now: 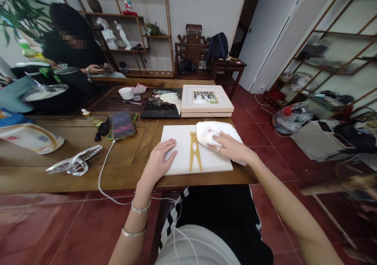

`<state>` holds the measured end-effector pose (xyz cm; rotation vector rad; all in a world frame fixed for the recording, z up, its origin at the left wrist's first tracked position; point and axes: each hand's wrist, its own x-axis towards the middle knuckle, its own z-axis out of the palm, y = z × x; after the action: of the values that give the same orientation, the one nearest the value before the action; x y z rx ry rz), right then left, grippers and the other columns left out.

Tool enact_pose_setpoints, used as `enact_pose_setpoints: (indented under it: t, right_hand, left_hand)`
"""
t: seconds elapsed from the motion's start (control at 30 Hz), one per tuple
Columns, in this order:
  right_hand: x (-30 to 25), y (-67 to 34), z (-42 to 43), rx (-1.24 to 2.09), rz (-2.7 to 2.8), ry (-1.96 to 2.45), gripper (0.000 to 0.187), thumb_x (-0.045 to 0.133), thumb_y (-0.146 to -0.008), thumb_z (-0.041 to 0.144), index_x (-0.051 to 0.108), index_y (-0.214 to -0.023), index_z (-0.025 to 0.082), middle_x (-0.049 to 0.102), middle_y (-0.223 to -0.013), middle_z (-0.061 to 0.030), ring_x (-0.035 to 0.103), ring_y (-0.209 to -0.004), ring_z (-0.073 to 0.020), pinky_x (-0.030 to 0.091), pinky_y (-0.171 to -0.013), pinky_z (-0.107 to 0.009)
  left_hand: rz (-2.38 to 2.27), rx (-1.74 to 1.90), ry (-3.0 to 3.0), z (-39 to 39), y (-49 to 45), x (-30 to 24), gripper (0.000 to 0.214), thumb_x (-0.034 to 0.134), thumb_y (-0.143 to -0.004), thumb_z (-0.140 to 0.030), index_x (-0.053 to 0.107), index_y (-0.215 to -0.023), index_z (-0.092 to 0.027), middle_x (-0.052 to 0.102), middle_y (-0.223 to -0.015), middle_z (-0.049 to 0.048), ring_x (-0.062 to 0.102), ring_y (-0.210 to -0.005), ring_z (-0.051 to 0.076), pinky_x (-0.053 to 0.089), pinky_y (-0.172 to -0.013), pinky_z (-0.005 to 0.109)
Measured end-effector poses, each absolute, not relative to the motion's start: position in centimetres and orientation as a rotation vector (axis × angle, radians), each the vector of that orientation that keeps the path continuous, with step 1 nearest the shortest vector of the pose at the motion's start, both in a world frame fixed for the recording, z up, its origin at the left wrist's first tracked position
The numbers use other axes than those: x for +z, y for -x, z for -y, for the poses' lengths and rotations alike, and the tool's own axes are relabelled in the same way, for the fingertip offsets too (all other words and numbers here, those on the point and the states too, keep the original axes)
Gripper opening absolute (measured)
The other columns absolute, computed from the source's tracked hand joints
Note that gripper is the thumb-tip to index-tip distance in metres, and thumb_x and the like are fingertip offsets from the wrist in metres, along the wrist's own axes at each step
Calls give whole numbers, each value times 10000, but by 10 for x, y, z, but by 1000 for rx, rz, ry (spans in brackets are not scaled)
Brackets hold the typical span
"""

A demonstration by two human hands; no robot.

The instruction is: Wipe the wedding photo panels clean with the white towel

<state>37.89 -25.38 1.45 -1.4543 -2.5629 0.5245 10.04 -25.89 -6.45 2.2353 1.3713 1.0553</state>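
We rest our left hand [161, 159] flat, holding nothing, upon the white rectangular board [181, 155], perhaps to keep it steady on the brown wooden table [140, 143]. Our right hand [229, 146] grips the white fluffy cloth [205, 133] over the board's far right corner; the golden animal-like flat figure [193, 138] lies between both hands, just beside the cloth.

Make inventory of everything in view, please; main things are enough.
board: 1, white, on table
A-shaped piece: 1, gold, on board
cloth: 1, white, on board
framed photo: 1, cream, behind board
photo panel: 1, dark, beside framed photo
cup: 1, white, table's far side
metal implement: 1, silver, table's left
statues: 2, white, back shelf
chair: 1, brown, background
backpack: 1, dark blue, beside chair
person: 1, black-clothed, upper left
left hand: 1, bare, on board
right hand: 1, bare, holding cloth
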Motion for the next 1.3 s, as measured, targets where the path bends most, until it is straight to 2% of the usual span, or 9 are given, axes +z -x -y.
enact_pose_setpoints:
  t: [0.1, 0.2, 0.43, 0.6, 0.87, 0.93, 1.0, 1.13, 1.3]
  right_hand:
    - [4, -373, 233, 443, 2499, 1462, 225, 390, -955, 254, 601, -974, 177, 595, -1294, -131, 377, -1357, -319, 281, -1090, -523]
    - [-1, -369, 232, 419, 2486, 1460, 194, 399, -937, 196, 588, -965, 162, 557, -1337, -157, 275, -1413, -314, 218, -1113, -554]
    - [18, -374, 303, 602, 2692, 1358, 192, 419, -857, 74, 583, -900, 165, 562, -1329, -181, 148, -1460, -248, 114, -1178, -525]
    - [35, -379, 359, 808, 2759, 1328, 189, 466, -773, 45, 588, -827, 179, 357, -1523, -116, 82, -1467, -250, 162, -1180, -512]
    - [30, -381, 308, 647, 2732, 1440, 179, 457, -836, 105, 602, -906, 185, 558, -1340, -138, 326, -1392, -308, 301, -1096, -459]
    - [24, -381, 277, 527, 2690, 1473, 133, 478, -870, 200, 604, -909, 181, 586, -1277, -150, 435, -1295, -346, 355, -1022, -459]
    - [18, -382, 247, 452, 2636, 1514, 137, 487, -874, 264, 596, -856, 183, 653, -1060, -134, 562, -1080, -327, 424, -879, -406]
    - [12, -382, 206, 391, 2560, 1539, 132, 467, -865, 252, 558, -801, 180, 632, -905, -97, 571, -882, -258, 399, -758, -332]
    - [12, -380, 203, 365, 2530, 1552, 131, 446, -872, 233, 538, -798, 178, 615, -892, -87, 549, -870, -239, 365, -731, -307]
  left_hand:
    - [-1367, 1060, -2237, 259, -100, -65, 293, 552, -890, -283, 681, -1126, -166, 660, -1233, 120, 577, -1207, 275, 403, -1082, 498]
    - [-1366, 1062, -2234, 259, -100, -65, 306, 555, -890, -282, 676, -1137, -150, 656, -1236, 129, 573, -1212, 277, 395, -1087, 502]
    - [-1373, 1064, -2226, 259, -101, -64, 307, 559, -883, -265, 677, -1139, -145, 656, -1236, 130, 575, -1208, 284, 398, -1080, 518]
    - [-1369, 1065, -2219, 260, -102, -63, 303, 554, -883, -256, 676, -1141, -154, 658, -1234, 127, 573, -1211, 285, 395, -1077, 534]
    - [-1366, 1061, -2225, 259, -100, -65, 304, 550, -887, -268, 676, -1140, -156, 656, -1237, 126, 572, -1212, 284, 394, -1079, 526]
    - [-1366, 1063, -2223, 259, -100, -65, 307, 551, -888, -271, 675, -1141, -151, 655, -1238, 129, 573, -1210, 285, 394, -1079, 524]
    - [-1365, 1070, -2220, 259, -100, -65, 308, 555, -887, -272, 677, -1139, -145, 657, -1235, 131, 575, -1208, 285, 396, -1078, 523]
    - [-1362, 1077, -2220, 259, -101, -65, 297, 559, -883, -264, 680, -1132, -156, 661, -1228, 125, 580, -1203, 283, 404, -1073, 520]
    - [-1358, 1077, -2228, 259, -101, -65, 297, 558, -884, -270, 679, -1133, -163, 662, -1228, 122, 580, -1202, 284, 404, -1073, 521]
